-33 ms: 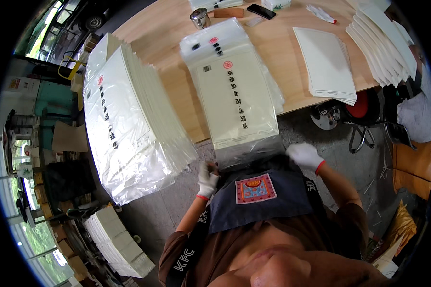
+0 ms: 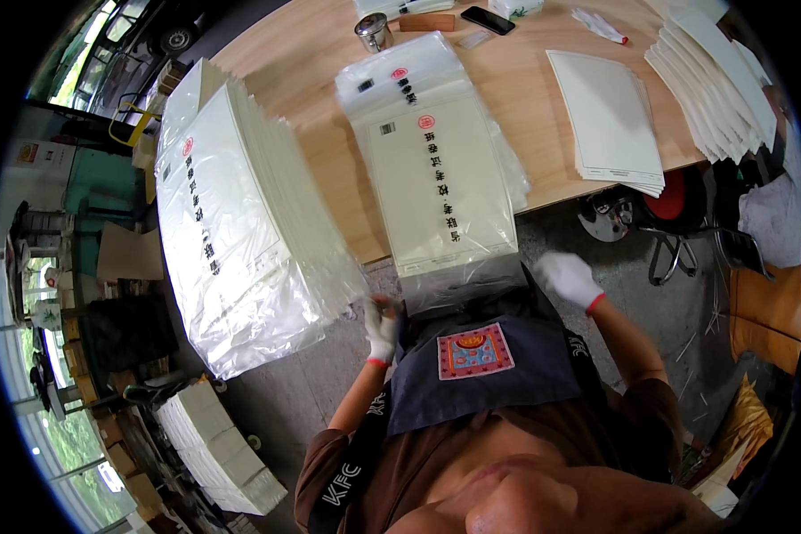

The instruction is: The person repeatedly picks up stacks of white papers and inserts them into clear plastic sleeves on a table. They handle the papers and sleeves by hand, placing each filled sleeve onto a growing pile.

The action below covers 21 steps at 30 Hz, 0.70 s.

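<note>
My left hand, in a white glove with a red cuff, is just left of my apron, beside the near edge of the middle stack. Its fingers are loosely bent and apart, with nothing visible in them. My right hand, gloved alike, is off the stack's near right corner; motion smears its fingers. Between and beyond both hands lies a stack of cream printed paper packs in clear plastic bags, its loose bag ends hanging toward me over the table edge. A taller, fanned pile of similar bagged packs stands to the left.
The wooden table also bears loose white sheets, a fanned paper pile, a metal cup, a wooden block and a phone. A stool stands right; bundled paper sits lower left.
My left hand has risen slightly and its fingers have loosened. My right hand has shifted a little to the right, away from the stack's corner. The stacks look unchanged.
</note>
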{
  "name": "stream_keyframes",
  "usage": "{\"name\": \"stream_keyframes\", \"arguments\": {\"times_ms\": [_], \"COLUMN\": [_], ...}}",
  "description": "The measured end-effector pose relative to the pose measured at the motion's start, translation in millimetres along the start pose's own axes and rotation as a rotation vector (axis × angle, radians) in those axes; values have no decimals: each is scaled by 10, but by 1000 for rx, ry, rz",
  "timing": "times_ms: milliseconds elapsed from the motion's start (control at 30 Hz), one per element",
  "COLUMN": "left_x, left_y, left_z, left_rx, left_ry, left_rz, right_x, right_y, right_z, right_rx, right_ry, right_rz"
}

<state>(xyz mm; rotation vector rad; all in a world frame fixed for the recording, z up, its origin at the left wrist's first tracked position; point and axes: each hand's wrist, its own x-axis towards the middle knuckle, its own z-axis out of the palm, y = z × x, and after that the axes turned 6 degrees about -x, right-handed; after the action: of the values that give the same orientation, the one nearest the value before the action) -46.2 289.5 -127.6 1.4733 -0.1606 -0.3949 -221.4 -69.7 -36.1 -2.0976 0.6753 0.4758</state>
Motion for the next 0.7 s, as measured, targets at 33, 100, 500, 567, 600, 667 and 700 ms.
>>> {"name": "stream_keyframes", "arguments": {"times_ms": [33,100,500,567,600,667,700], "left_x": [41,275,41,-10,19,240,296], "left_y": [-125,-348,2972,3219,3347,3444,3336], "left_z": [-20,51,256,-231,-436,-606,-938], "left_rx": [17,46,740,448,312,40,216], "left_ry": [72,214,109,362,464,740,762], "left_rz": [-192,-577,931,790,706,690,699], "right_x": [212,724,813,770,802,857,831], "right_y": [201,467,-1824,-2517,-2810,-3268,-3445], "right_z": [83,246,362,126,50,86,97], "right_rx": [245,196,1071,813,683,529,474], "right_ry": [192,368,-451,-428,-437,-422,-398], "right_rz": [-44,-111,-523,-607,-633,-693,-707]}}
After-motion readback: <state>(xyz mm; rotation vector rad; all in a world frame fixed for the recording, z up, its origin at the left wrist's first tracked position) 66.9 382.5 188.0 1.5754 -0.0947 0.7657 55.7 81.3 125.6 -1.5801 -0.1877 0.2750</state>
